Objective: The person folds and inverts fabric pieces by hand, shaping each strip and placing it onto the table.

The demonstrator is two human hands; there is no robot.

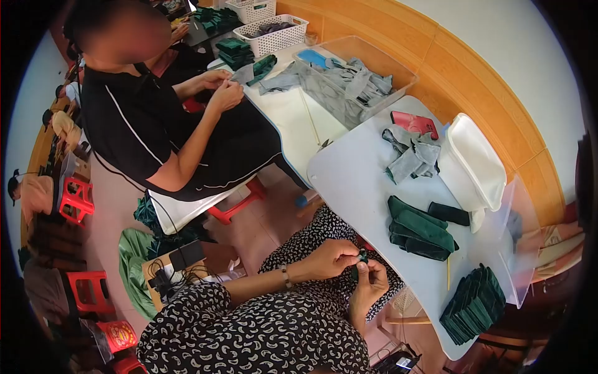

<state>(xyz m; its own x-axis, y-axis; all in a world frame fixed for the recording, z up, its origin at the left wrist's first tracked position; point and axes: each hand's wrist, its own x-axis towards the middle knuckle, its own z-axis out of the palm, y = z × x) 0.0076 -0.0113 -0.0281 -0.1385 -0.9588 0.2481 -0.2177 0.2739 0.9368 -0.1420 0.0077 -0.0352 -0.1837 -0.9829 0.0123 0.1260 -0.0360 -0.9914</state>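
Over my lap, my left hand (330,258), with a bracelet at the wrist, pinches a small dark green piece of fabric (361,257) between thumb and finger. My right hand (370,287) is closed on the lower part of the same piece, close beside the left. Most of the cloth is hidden by the fingers. Nearest on the white table (355,168) lie folded dark green velvet pieces (420,229) and a dark green roll (450,214). A neat stack of green velvet pieces (473,305) stands at the near corner.
Grey fabric pieces (414,156), a pink-red case (414,124) and a white tub (473,162) sit farther back. A clear bin (374,93) holds grey cloth. Another person (143,124) sits at left, handling grey cloth. A cardboard box (205,265) with cables is on the floor.
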